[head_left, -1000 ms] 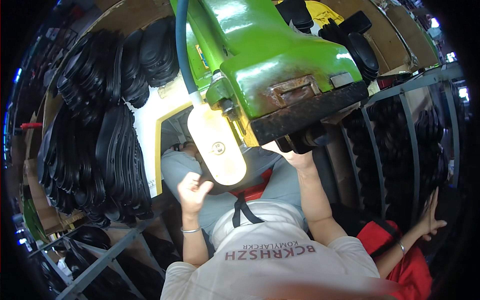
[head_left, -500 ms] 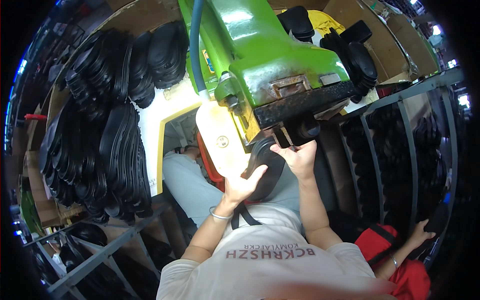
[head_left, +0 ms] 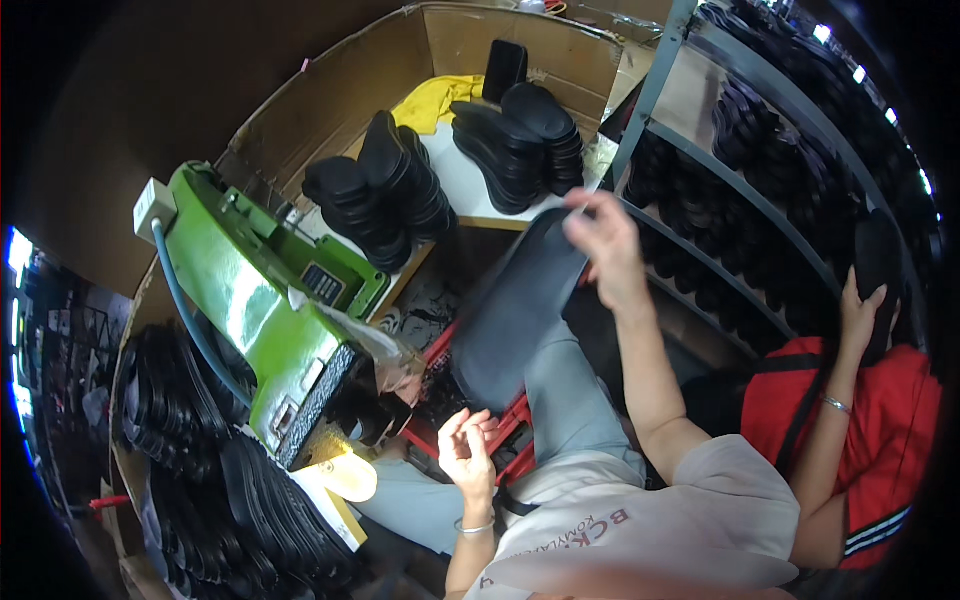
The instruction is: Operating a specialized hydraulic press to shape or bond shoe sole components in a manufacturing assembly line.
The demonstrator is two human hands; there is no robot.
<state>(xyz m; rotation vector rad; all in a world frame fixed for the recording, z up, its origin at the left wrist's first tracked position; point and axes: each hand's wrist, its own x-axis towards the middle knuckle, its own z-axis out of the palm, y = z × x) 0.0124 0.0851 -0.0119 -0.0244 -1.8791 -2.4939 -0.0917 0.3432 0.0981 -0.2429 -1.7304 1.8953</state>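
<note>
Narrow on the far end of a black sole, the right grip has thumb and fingertips drawn close together at its upper corner. That sole, long and smooth with rounded ends, hangs slantwise in front of the person, above a red crate and beside the knee of the grey trousers. Its outline is smeared (whether the underside is textured, I cannot tell).

Near its lower end is the left grip, loose and half-curled, palm partly upward; contact with the sole cannot be made out. A metal bracelet circles that wrist.

To the left stands a green machine with a blue-grey hose running along its side. Beyond the held sole, a white bench carries stacks of black soles and a yellow cloth, with a cardboard wall behind them. On the right, a grey metal rack is filled with more soles, and a co-worker in red holds another dark sole upright.
</note>
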